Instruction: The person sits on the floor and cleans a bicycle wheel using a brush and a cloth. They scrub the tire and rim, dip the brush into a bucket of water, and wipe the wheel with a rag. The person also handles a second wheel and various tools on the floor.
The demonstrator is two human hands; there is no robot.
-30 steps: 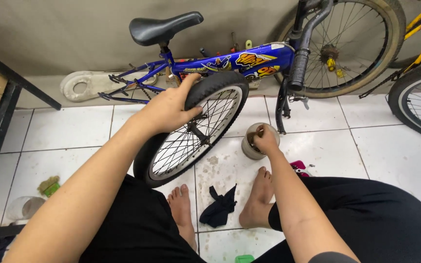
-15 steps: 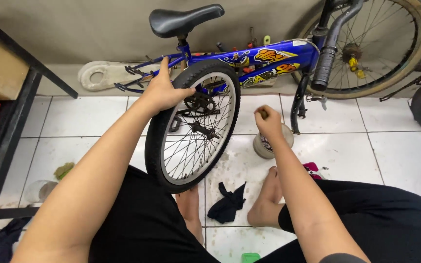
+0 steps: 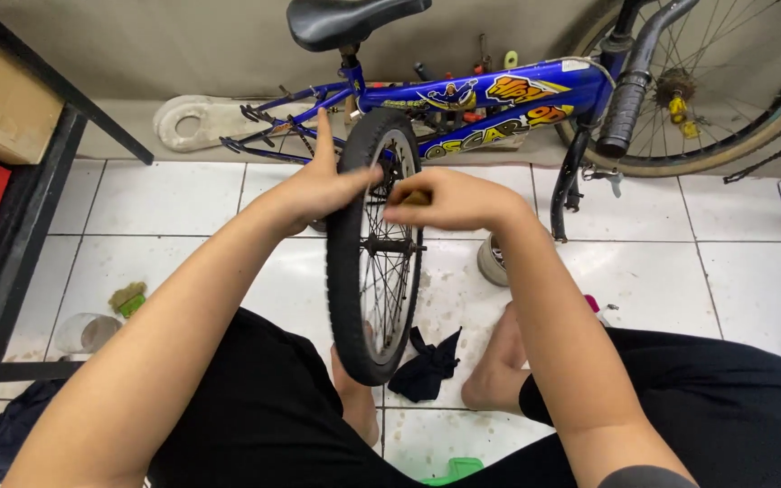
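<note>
At six o'clock a green object peeked between the person's black-clad legs. Just beyond, bare feet rested on the white tiled floor, with a dark rag lying between them. A loose wheel stood upright on its tyre at the centre, its lower edge beside the left foot and its top at twelve o'clock.

The left hand was closed on the tyre near the top from the nine o'clock side, thumb across the tread and forefinger pointing straight up. The right hand came in from three o'clock, fingers curled narrowly around a small brownish tool held against the rim; what kind of tool could not be told.

A small tin sat on the floor just behind the right forearm. At eight o'clock lay a clear lid and a greenish sponge, near a black rack bearing cardboard boxes.

Farthest off, at twelve o'clock, a blue bike with a black saddle leaned by the wall, a white chain guard on the floor at eleven o'clock beside it.
</note>
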